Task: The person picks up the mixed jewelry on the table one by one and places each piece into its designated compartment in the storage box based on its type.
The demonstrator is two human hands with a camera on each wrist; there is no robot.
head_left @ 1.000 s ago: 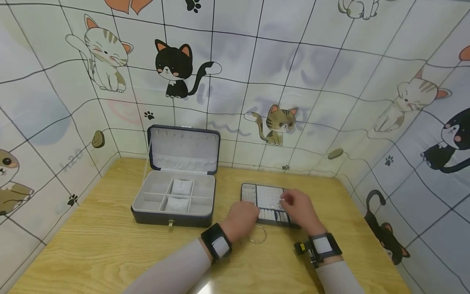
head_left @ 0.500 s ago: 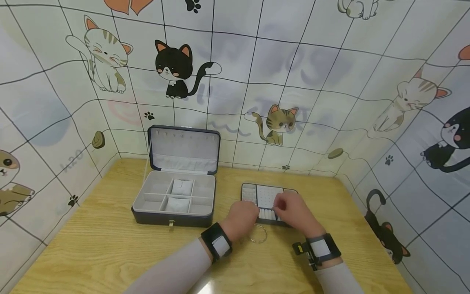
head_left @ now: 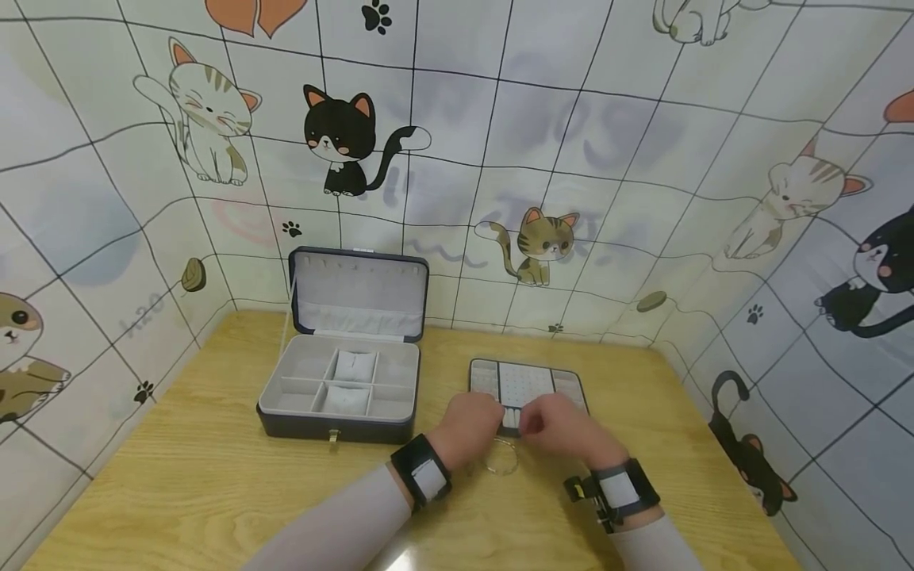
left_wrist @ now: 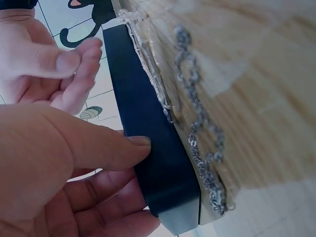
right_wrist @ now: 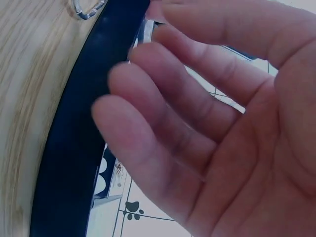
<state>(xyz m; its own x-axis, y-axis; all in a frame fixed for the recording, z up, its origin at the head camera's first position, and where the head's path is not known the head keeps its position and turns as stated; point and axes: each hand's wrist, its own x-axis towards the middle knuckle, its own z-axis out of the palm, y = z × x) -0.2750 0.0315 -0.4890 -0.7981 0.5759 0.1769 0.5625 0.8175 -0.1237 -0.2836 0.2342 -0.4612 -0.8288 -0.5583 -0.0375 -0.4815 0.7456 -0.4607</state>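
Tray, shallow and rectangular with softly rounded corners, sits in the left hand's grip and partly under the right hand. Its outer wall is dark navy, smooth and faintly glossy; inside, pale lining is split by dark dividers into side compartments, a flat middle panel dotted with tiny holes, and a row of plump white rolls along the near edge. The left hand holds it close at the near left corner, thumb flat against the wall and the other fingers bent around the corner. The right hand lies over the near right part, its fingers gently curved and thumb close to the forefinger; whether anything is between those tips I cannot tell.

Just on the body side of the left hand's grip, a loop of chain lies on the table, with fine metallic links that twist near the tray wall. The table is smooth, yellowish wood grain. Well to the left of that grip stands an open box, dark outside, pale and soft-lined within, its lid upright, with a gold-toned clasp in front and two plump white cushions in its middle compartments.
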